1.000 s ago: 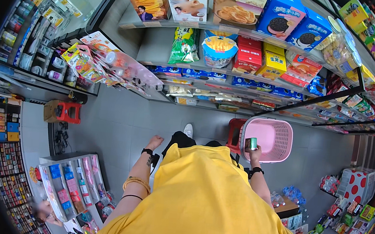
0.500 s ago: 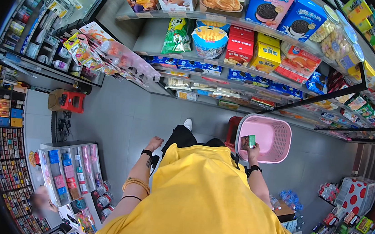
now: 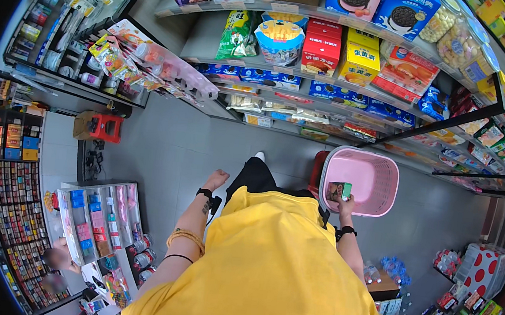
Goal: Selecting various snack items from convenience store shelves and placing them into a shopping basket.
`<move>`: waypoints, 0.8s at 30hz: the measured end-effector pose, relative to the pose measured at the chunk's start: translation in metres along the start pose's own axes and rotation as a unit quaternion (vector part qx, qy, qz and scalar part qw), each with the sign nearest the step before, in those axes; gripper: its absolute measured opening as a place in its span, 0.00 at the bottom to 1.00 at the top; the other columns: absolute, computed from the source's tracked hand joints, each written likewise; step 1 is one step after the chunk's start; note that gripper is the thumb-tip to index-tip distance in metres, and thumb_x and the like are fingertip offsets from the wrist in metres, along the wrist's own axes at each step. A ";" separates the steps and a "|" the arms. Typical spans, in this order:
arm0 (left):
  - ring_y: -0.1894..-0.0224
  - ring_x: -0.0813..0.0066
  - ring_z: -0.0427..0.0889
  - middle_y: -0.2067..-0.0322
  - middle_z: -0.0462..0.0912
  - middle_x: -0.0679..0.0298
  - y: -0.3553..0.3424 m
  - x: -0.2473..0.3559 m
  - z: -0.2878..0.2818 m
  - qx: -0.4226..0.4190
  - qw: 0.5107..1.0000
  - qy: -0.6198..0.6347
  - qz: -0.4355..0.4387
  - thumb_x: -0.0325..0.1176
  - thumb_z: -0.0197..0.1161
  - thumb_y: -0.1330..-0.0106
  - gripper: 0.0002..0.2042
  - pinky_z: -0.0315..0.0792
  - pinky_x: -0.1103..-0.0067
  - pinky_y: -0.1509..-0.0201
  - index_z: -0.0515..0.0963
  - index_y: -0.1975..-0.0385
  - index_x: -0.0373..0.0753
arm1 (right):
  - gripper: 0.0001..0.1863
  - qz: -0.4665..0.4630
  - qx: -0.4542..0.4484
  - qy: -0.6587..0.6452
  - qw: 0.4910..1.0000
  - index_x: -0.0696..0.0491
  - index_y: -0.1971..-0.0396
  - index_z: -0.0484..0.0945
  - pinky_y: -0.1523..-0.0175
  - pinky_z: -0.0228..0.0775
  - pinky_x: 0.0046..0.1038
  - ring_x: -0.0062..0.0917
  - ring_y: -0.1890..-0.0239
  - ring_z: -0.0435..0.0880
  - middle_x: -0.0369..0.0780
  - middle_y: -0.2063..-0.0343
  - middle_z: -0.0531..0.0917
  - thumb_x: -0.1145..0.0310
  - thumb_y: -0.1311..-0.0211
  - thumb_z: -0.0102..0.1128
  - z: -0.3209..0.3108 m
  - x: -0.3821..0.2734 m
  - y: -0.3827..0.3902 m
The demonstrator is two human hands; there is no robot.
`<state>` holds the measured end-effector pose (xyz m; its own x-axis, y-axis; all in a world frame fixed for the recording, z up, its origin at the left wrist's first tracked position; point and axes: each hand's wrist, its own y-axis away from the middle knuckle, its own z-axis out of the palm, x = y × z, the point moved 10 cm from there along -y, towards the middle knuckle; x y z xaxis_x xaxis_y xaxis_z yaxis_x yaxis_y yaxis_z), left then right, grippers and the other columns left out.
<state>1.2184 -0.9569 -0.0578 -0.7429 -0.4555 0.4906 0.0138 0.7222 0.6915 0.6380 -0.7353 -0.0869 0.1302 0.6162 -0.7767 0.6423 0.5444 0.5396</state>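
My right hand (image 3: 347,203) grips a small green and dark box (image 3: 338,191). The box is over the left part of a pink plastic basket (image 3: 383,182), near its rim. That basket rests on a red stool-like thing (image 3: 319,169), mostly hidden beneath it. Out to the left of my body, above the floor, my left hand (image 3: 217,179) hangs with its fingers curled in, and nothing shows in them.
Ahead stands a snack shelf (image 3: 215,46) with boxed biscuits, bags and jars. A black metal frame (image 3: 427,131) juts out at the right. A red stool (image 3: 108,128) is at the left, near a display rack (image 3: 94,227). Another person (image 3: 59,258) shows blurred at lower left.
My left hand has moved slightly up and to the right. The view has shifted a little, and one of my feet has come forward. The box stays in my right hand at the basket.
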 end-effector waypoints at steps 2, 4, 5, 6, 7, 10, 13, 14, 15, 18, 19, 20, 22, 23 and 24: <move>0.69 0.68 0.80 0.74 0.81 0.60 0.001 0.004 0.003 -0.004 1.000 -0.007 0.004 0.43 0.58 0.46 0.17 0.72 0.75 0.60 0.78 0.67 0.35 | 0.23 0.033 0.000 -0.029 0.999 0.54 0.59 0.68 0.80 0.61 0.20 0.17 0.79 0.71 0.33 0.75 0.74 0.75 0.59 0.65 -0.003 0.007 0.000; 0.69 0.68 0.80 0.73 0.81 0.60 0.000 0.002 0.004 -0.009 1.000 -0.016 0.010 0.43 0.58 0.46 0.17 0.72 0.75 0.60 0.78 0.66 0.35 | 0.22 0.052 -0.009 -0.014 0.999 0.52 0.59 0.67 0.77 0.64 0.21 0.19 0.75 0.73 0.33 0.72 0.74 0.73 0.57 0.64 -0.004 0.008 -0.002; 0.69 0.68 0.80 0.73 0.81 0.59 0.001 -0.002 0.007 -0.011 1.000 -0.010 0.010 0.43 0.58 0.46 0.17 0.72 0.75 0.61 0.78 0.66 0.35 | 0.22 0.058 -0.009 -0.022 0.998 0.52 0.59 0.67 0.76 0.65 0.22 0.19 0.73 0.73 0.33 0.71 0.74 0.73 0.57 0.64 -0.005 0.008 -0.001; 0.70 0.68 0.80 0.74 0.81 0.59 0.002 -0.006 0.009 -0.014 1.000 -0.004 0.010 0.43 0.58 0.46 0.17 0.72 0.75 0.61 0.78 0.66 0.34 | 0.22 0.063 -0.008 -0.029 0.998 0.51 0.59 0.67 0.75 0.66 0.23 0.19 0.72 0.73 0.33 0.70 0.74 0.72 0.57 0.64 -0.004 0.007 0.000; 0.70 0.68 0.80 0.75 0.81 0.59 -0.001 -0.019 0.011 -0.015 1.000 0.006 0.010 0.43 0.58 0.45 0.17 0.71 0.74 0.62 0.79 0.68 0.34 | 0.22 0.069 -0.015 -0.026 0.997 0.51 0.59 0.67 0.74 0.66 0.24 0.19 0.71 0.73 0.33 0.69 0.74 0.71 0.57 0.64 -0.003 0.006 0.003; 0.71 0.68 0.80 0.76 0.81 0.58 0.004 -0.025 0.015 -0.039 0.999 -0.024 -0.001 0.42 0.57 0.45 0.16 0.71 0.74 0.63 0.79 0.70 0.33 | 0.22 0.083 -0.016 -0.026 0.996 0.51 0.60 0.67 0.74 0.65 0.23 0.19 0.71 0.73 0.33 0.70 0.74 0.71 0.57 0.64 -0.002 0.001 0.007; 0.71 0.67 0.79 0.77 0.80 0.57 0.010 -0.025 0.016 -0.051 0.998 -0.029 -0.016 0.42 0.56 0.44 0.16 0.71 0.74 0.63 0.79 0.71 0.33 | 0.21 0.091 -0.018 -0.006 0.996 0.51 0.60 0.68 0.74 0.65 0.23 0.19 0.71 0.73 0.33 0.70 0.74 0.70 0.56 0.64 -0.002 -0.001 0.006; 0.71 0.66 0.79 0.77 0.80 0.57 0.012 -0.027 0.018 -0.058 0.998 -0.021 -0.016 0.42 0.56 0.44 0.16 0.71 0.74 0.63 0.79 0.71 0.32 | 0.21 0.091 -0.017 -0.005 0.996 0.51 0.60 0.68 0.74 0.65 0.23 0.19 0.71 0.73 0.33 0.70 0.74 0.70 0.56 0.64 -0.002 -0.002 0.007; 0.71 0.66 0.79 0.77 0.80 0.57 0.013 -0.028 0.019 -0.060 0.998 -0.021 -0.016 0.42 0.56 0.44 0.16 0.71 0.74 0.63 0.79 0.71 0.32 | 0.21 0.094 -0.014 0.000 0.995 0.51 0.60 0.68 0.73 0.65 0.23 0.19 0.72 0.73 0.33 0.70 0.74 0.70 0.56 0.64 -0.002 -0.002 0.007; 0.71 0.66 0.79 0.77 0.80 0.57 0.012 -0.030 0.017 -0.042 0.999 -0.016 -0.020 0.42 0.56 0.44 0.16 0.71 0.74 0.62 0.79 0.71 0.33 | 0.20 0.099 -0.008 -0.005 0.995 0.51 0.60 0.68 0.73 0.65 0.24 0.20 0.71 0.73 0.33 0.70 0.74 0.70 0.55 0.64 -0.002 -0.003 0.007; 0.71 0.66 0.80 0.76 0.80 0.57 0.010 -0.032 0.019 -0.049 0.998 -0.016 -0.020 0.43 0.56 0.44 0.16 0.71 0.75 0.62 0.79 0.70 0.33 | 0.20 0.103 -0.006 -0.016 0.995 0.51 0.60 0.68 0.73 0.65 0.24 0.21 0.71 0.73 0.34 0.69 0.74 0.70 0.55 0.64 -0.002 -0.002 0.008; 0.70 0.66 0.80 0.76 0.80 0.57 0.008 -0.034 0.022 -0.056 0.998 -0.015 -0.021 0.43 0.56 0.44 0.16 0.71 0.75 0.61 0.78 0.70 0.33 | 0.20 0.103 -0.008 -0.014 0.995 0.51 0.60 0.68 0.73 0.65 0.24 0.21 0.71 0.73 0.34 0.69 0.74 0.70 0.55 0.64 -0.001 -0.002 0.007; 0.70 0.66 0.79 0.75 0.80 0.57 0.003 -0.035 0.025 -0.061 0.998 -0.020 -0.019 0.43 0.56 0.45 0.17 0.71 0.75 0.61 0.78 0.70 0.33 | 0.21 0.109 -0.013 -0.016 0.994 0.51 0.59 0.67 0.72 0.66 0.25 0.22 0.69 0.74 0.34 0.69 0.74 0.69 0.55 0.64 -0.001 -0.002 0.007; 0.70 0.66 0.79 0.75 0.80 0.58 0.001 -0.034 0.027 -0.066 0.997 -0.027 -0.016 0.43 0.56 0.45 0.17 0.71 0.75 0.61 0.78 0.70 0.33 | 0.21 0.108 -0.015 -0.014 0.994 0.51 0.59 0.67 0.72 0.66 0.25 0.22 0.69 0.74 0.34 0.69 0.74 0.69 0.55 0.64 -0.001 -0.003 0.007; 0.70 0.66 0.79 0.75 0.80 0.58 0.001 -0.035 0.029 -0.065 0.997 -0.025 -0.017 0.43 0.56 0.45 0.17 0.71 0.75 0.61 0.78 0.70 0.33 | 0.21 0.111 -0.014 -0.013 0.994 0.51 0.59 0.67 0.71 0.66 0.25 0.22 0.68 0.74 0.34 0.68 0.74 0.69 0.54 0.64 -0.001 -0.004 0.007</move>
<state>1.2253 -0.9254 -0.0895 -0.7763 -0.4507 0.4407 0.0720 0.6311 0.7723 0.6414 -0.7335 -0.0799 0.2851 0.7083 -0.6458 0.5739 0.4135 0.7069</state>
